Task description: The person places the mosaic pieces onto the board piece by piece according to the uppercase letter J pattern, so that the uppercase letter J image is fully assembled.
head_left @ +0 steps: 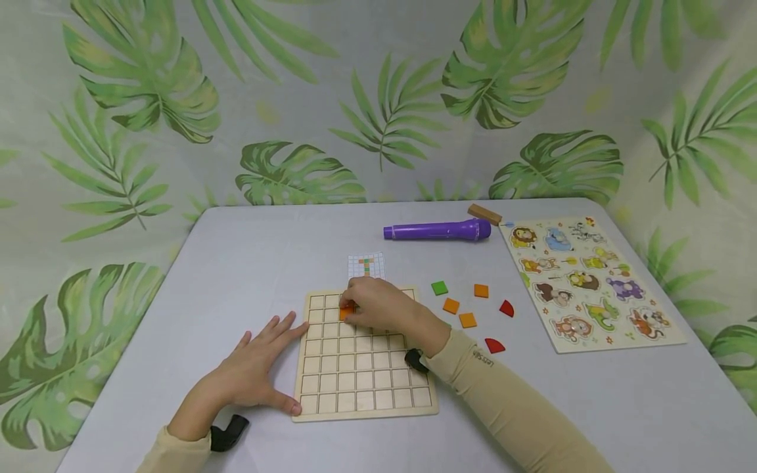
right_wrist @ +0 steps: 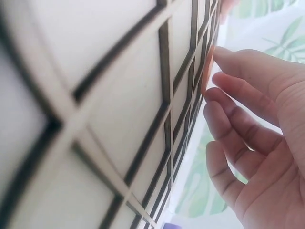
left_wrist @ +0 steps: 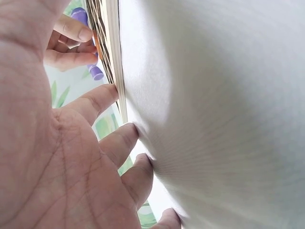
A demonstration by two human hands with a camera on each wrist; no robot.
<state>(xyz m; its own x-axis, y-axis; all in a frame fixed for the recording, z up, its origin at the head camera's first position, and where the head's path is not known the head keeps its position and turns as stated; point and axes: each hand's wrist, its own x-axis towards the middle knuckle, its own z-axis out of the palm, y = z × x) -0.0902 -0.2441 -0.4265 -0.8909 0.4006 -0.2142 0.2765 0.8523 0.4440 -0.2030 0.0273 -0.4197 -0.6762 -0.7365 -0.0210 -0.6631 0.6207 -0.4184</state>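
A wooden grid board [head_left: 355, 363] lies flat on the table. Spread fingers of my left hand [head_left: 254, 368] rest along its left side, with thumb and index finger at the board's edge and the others on the cloth. Over the upper rows, my right hand [head_left: 384, 305] pinches a square orange tile [head_left: 344, 316] with thumb and fingertips, at a cell of the grid. The right wrist view has this tile [right_wrist: 208, 71] right against the board surface. Behind the board is a small pattern card [head_left: 357, 265] with coloured squares, its lower part hidden by the right hand.
Right of the board lie several loose orange tiles [head_left: 468, 320], a green tile [head_left: 439, 288] and two red quarter-circle pieces [head_left: 494, 345]. A purple toy microphone [head_left: 434, 231] and a brown wooden block [head_left: 484, 214] lie farther back. An animal puzzle board [head_left: 582, 299] occupies the right side.
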